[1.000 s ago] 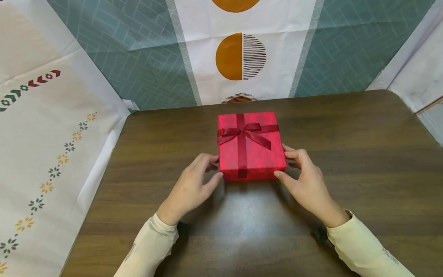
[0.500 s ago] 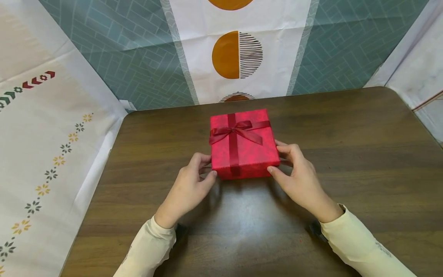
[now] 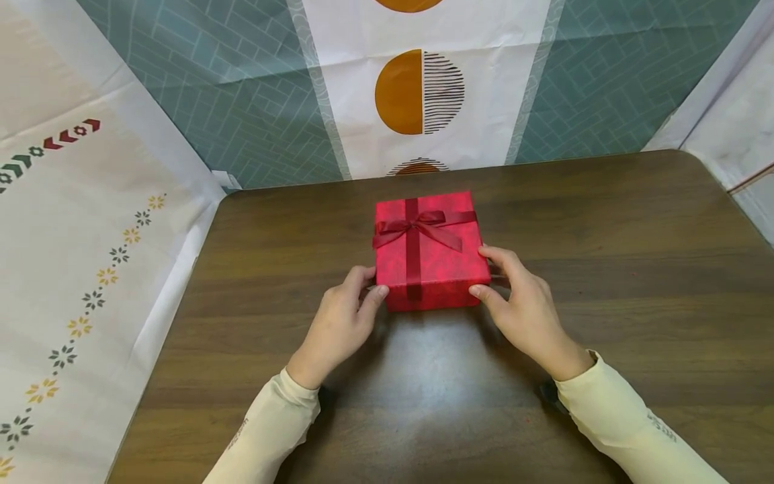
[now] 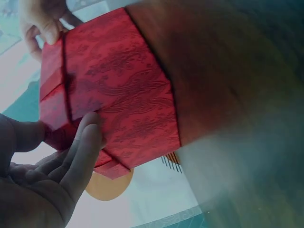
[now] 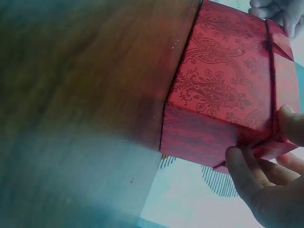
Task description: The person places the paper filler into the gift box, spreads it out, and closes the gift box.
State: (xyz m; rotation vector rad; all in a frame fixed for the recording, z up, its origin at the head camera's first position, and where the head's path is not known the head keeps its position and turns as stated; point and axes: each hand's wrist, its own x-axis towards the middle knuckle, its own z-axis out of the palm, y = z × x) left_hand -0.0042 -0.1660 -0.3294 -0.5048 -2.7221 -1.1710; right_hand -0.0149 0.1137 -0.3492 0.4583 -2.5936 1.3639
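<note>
A red gift box (image 3: 447, 262) with a floral pattern stands on the wooden table, its lid on. Across the lid runs a dark red ribbon (image 3: 413, 269) tied in a bow (image 3: 417, 227). My left hand (image 3: 338, 321) holds the near left corner, thumb at the front and fingers at the left side. Opposite it, my right hand (image 3: 532, 316) grips the near right corner between thumb and fingers. Both wrist views show the box (image 4: 128, 90) from the side, its lid overhanging the lower part. There the fingertips of the right hand (image 5: 266, 185) lie around the lid's lower edge.
The brown table (image 3: 635, 282) extends on both sides of the box. Behind it hangs a teal and white cloth (image 3: 484, 101) with orange half-circles. A white cloth (image 3: 91, 235) with flower motifs borders the table at the left.
The box has shifted slightly left and turned a little, held by both hands. My right index finger has moved up to the lid's right edge.
</note>
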